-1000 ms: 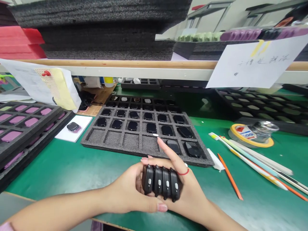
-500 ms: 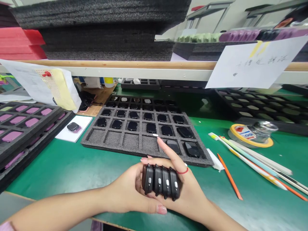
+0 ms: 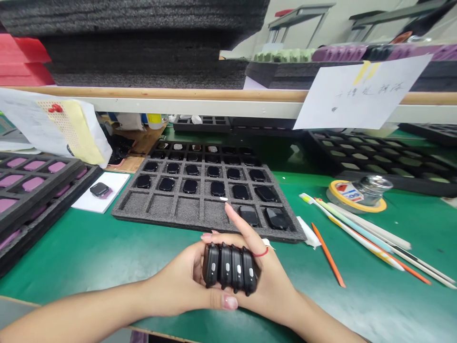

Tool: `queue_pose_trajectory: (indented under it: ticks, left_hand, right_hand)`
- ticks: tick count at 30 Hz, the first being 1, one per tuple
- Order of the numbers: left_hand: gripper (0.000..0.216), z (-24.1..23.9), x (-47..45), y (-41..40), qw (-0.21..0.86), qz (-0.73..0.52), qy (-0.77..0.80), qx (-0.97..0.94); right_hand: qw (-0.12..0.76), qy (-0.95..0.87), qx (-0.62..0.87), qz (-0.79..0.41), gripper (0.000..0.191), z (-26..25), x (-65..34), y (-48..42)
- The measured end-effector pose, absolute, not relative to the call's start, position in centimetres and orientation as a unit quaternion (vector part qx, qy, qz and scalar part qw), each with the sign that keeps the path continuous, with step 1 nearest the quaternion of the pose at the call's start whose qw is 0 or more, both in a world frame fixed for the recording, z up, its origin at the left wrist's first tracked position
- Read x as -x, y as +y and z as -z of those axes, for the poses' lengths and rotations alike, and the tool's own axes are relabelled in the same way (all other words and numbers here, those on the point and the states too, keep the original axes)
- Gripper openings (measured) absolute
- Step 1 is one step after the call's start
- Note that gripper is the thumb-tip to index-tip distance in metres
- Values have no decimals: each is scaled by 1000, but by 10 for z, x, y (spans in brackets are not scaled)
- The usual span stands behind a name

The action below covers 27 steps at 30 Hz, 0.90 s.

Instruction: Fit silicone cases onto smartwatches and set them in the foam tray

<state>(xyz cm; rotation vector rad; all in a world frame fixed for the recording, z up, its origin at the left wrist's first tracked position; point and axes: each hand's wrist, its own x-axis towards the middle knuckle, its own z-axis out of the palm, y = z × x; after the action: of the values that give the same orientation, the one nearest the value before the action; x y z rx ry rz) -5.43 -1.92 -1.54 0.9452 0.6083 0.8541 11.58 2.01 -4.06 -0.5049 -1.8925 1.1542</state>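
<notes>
Several black watch cases (image 3: 231, 269) stand side by side in a row in my hands, their edges with small silver buttons facing me. My left hand (image 3: 185, 281) wraps the row from the left, thumb stretched along below it. From the right and beneath, my right hand (image 3: 273, 276) cradles the same row, its index finger pointing up toward the tray. By that fingertip is a small white piece (image 3: 223, 199); whether it touches the finger I cannot tell. Beyond my hands lies a dark grey foam tray (image 3: 160, 206), with black watches (image 3: 217, 188) in many of its compartments.
A watch (image 3: 100, 190) lies on a white pad (image 3: 87, 205) at left, beside stacked trays of purple parts (image 3: 34, 183). To the right are an orange stick (image 3: 328, 255), brushes (image 3: 352, 231) and a tape roll (image 3: 357, 202). A shelf (image 3: 171, 105) spans the bench above the tray.
The whole view has shifted slightly, so the bench and hands appear a little farther left. Both hands keep the same hold on the watch cases.
</notes>
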Motion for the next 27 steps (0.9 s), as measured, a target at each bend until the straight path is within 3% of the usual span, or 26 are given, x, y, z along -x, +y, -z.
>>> queue_pose_trajectory:
  ticks: [10,16,22,27]
  left_hand:
    - [44,24,51,-21,692,-413,370,-462]
    - [39,24,48,-20,657,-417,378,-501]
    - [29,21,43,-21,689,-436,371,-445]
    - [57,21,44,-26,700,-415,400,-423]
  right_hand:
    - [415,-781,190,-427,103,47,-115,22]
    - [426,-781,189,-416,100,46,-110,18]
    - [414,-796,202,-393,100,48,-106,15]
    - [422,-766,183,-449,95,49,-106,19]
